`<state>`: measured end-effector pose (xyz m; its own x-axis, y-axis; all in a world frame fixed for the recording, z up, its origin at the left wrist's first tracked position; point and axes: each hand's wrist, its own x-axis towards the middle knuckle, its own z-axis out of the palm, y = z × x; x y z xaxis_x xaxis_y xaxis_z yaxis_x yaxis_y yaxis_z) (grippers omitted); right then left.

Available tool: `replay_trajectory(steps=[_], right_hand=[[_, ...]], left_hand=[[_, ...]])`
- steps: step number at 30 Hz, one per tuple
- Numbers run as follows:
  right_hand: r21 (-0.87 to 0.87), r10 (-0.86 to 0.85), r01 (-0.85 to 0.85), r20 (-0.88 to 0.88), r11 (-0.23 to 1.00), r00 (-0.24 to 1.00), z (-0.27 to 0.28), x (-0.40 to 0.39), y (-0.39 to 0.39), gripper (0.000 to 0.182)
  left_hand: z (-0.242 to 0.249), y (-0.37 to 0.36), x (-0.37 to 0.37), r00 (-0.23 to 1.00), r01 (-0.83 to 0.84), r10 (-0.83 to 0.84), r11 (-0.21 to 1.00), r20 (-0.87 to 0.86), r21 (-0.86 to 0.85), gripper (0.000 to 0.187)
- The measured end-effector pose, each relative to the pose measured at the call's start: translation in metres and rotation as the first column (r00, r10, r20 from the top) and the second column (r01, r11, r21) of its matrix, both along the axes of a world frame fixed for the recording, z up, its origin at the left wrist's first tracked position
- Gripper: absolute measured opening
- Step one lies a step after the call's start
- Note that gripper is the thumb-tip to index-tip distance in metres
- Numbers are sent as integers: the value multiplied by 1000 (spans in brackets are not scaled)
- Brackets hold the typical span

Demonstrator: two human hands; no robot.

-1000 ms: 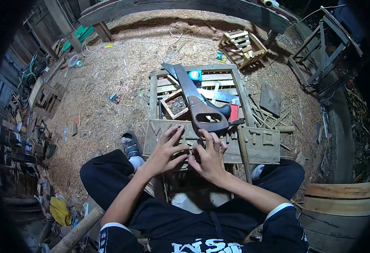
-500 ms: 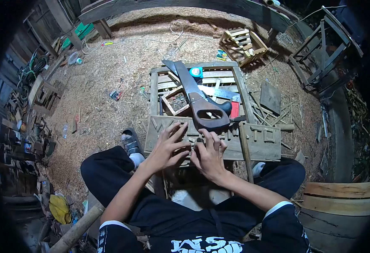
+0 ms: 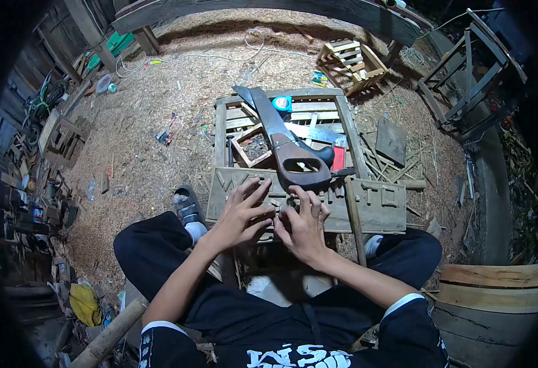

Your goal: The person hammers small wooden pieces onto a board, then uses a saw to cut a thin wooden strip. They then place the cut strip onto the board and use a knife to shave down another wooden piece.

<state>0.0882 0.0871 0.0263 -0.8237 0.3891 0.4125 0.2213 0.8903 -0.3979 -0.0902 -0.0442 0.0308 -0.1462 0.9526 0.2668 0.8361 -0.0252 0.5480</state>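
A grey wooden board (image 3: 376,219) lies across in front of me, with several small wooden sticks and pieces on it. My left hand (image 3: 241,214) rests over its left half, fingers spread, their tips near small pieces. Close beside it, my right hand (image 3: 306,224) has curled fingers, with thumb and forefinger around a small dark thing that I cannot make out. Beyond my hands, a handsaw (image 3: 275,119) lies on a slatted wooden frame (image 3: 352,135). A small open wooden box (image 3: 244,161) is left of the saw's handle.
The frame also holds a blue tape measure (image 3: 282,103) and a square with a red handle (image 3: 339,157). A stick (image 3: 355,227) leans over the board's right part. Further off are a slatted crate (image 3: 367,67), a bench beam (image 3: 269,15) and wood shavings on the ground.
The whole view has shifted slightly, so things appear a little further left. Both hands keep nearly the same place and pose over the board.
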Motion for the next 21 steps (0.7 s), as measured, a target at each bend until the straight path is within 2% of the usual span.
replay_trajectory(steps=[2,3,5,6,7,9,11,13,16,18,21], right_hand=[[28,-62,62,-2,998,998,-8,0,-7,21],[28,-63,63,-6,998,998,-11,1,-9,21],[-32,21,-21,-1,999,1000,-17,10,-20,23],[-1,125,-125,32,992,992,-15,18,-35,23],[8,100,-100,37,995,994,-16,21,-48,23],[73,58,-57,-18,996,998,-12,21,-33,23],[41,-26,27,-20,999,999,11,19,-13,29],[22,6,-6,9,1000,1000,13,18,-3,35],[-64,82,-79,32,995,996,11,16,5,37],[-33,85,-84,24,996,996,14,15,11,36],[19,115,-116,16,993,993,8,15,18,29]], left_hand=[[1,1,1,1000,11,-11,1000,9,-2,32],[4,1,1,999,21,-21,1000,-43,-3,33],[5,0,0,995,28,-28,1000,-95,-4,33],[3,1,-2,997,33,-31,999,-74,17,34],[0,0,-2,998,37,-35,999,-50,33,35],[-5,-2,-3,1000,29,-29,997,-3,73,34],[-7,-2,-1,998,4,-11,992,59,128,33],[-7,0,-5,992,-63,48,990,120,127,32],[-4,1,-7,994,-67,55,991,99,118,42],[-2,0,-7,996,-49,42,995,75,88,53],[0,0,-7,996,-33,26,996,83,84,52]])
